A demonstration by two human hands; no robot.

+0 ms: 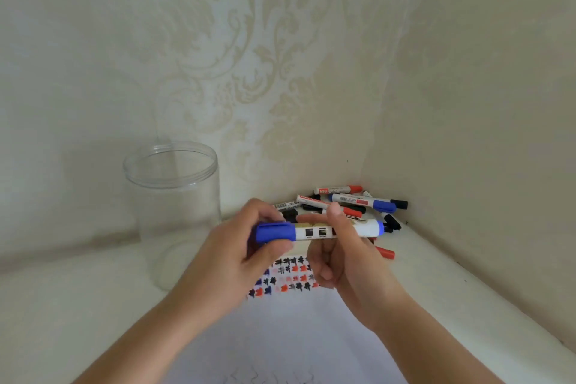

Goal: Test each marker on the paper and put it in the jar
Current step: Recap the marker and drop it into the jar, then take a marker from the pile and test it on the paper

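- Two hands in view, raised together above the paper point(286, 330), both on one blue marker point(318, 231) held level, cap end to the left
- Left hand point(240, 262): thumb and fingers curled round the blue cap point(276, 232), thumb underneath, fingertips on top
- Right hand point(339, 256): pinches the white barrel between thumb and forefinger; the other fingers curl into the palm below
- Cap sits on the barrel; whether fully seated or loosened, cannot tell
- One paper sheet, flat on the white shelf point(78, 305), running toward the camera under both forearms; rows of small test marks point(285, 277) in black, red and blue at its far end, partly hidden by the hands; faint scribbles near the bottom edge
- One clear jar point(174, 212), lid off, upright, left of the hands and apart from them; no markers seen inside
- Marker pile point(349, 206) in the far right corner, just behind the hands: roughly eight to ten, overlapping, exact count not possible; red, blue and black caps all present
- One red-capped marker point(385, 252) lies apart from the pile, just right of the right hand
- Patterned wall point(280, 56) closes the back and right side; open shelf surface lies left of the jar and right of the paper
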